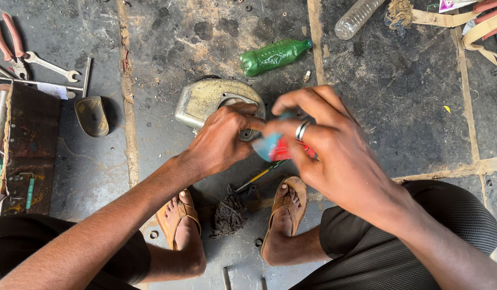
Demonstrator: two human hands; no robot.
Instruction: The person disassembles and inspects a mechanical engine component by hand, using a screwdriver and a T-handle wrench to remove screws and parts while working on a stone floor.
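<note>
My left hand [221, 140] and my right hand [326, 145] meet over a small blue and red packet [275, 147], and both pinch it between the fingers. A ring sits on a right-hand finger. Just beyond the hands a dirty cream-coloured metal engine cover [205, 99] lies on the oily stone floor, partly hidden by my left hand. Below the hands I see my feet in brown sandals, a yellow-handled screwdriver [256, 177] and a wad of dark rag threads [229, 215].
A green plastic bottle [272, 56] and a clear bottle [357, 17] lie farther off. At the left are a rusty tool box [31, 145], a spanner [49, 66], red-handled pliers [9, 43] and a small metal pan [91, 115]. Straps [474, 27] lie at the top right.
</note>
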